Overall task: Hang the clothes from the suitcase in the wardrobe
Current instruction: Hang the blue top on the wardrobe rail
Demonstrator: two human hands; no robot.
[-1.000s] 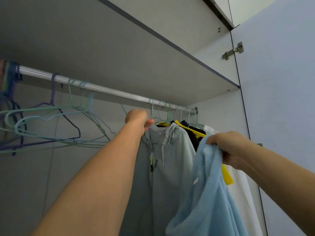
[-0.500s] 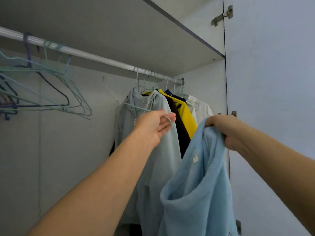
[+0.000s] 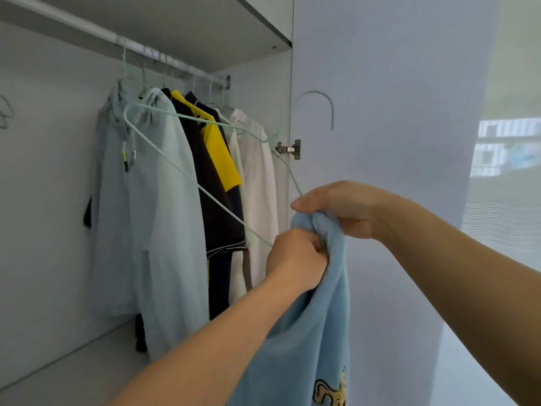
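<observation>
A light blue fleece garment (image 3: 310,332) hangs in front of the open wardrobe, held at its top by both hands. My right hand (image 3: 336,208) grips the bunched collar from above. My left hand (image 3: 295,256) grips the garment's edge together with the lower end of a mint green wire hanger (image 3: 181,171). The hanger is off the rail (image 3: 96,32), tilted, with its hook (image 3: 319,104) up by the door. On the rail hang a pale blue hoodie (image 3: 146,206), a black and yellow top (image 3: 216,159) and a white shirt (image 3: 257,177).
The wardrobe door (image 3: 380,142) stands open close on the right, its hinge (image 3: 289,149) beside the hanger. A shelf (image 3: 205,22) runs above the rail. Part of another hanger (image 3: 6,112) shows at the far left. The wardrobe floor (image 3: 73,364) lies below the clothes.
My left hand took a mint hanger off the rail and brought it down and right to the blue garment, where it now grips both. The view dropped and turned right.
</observation>
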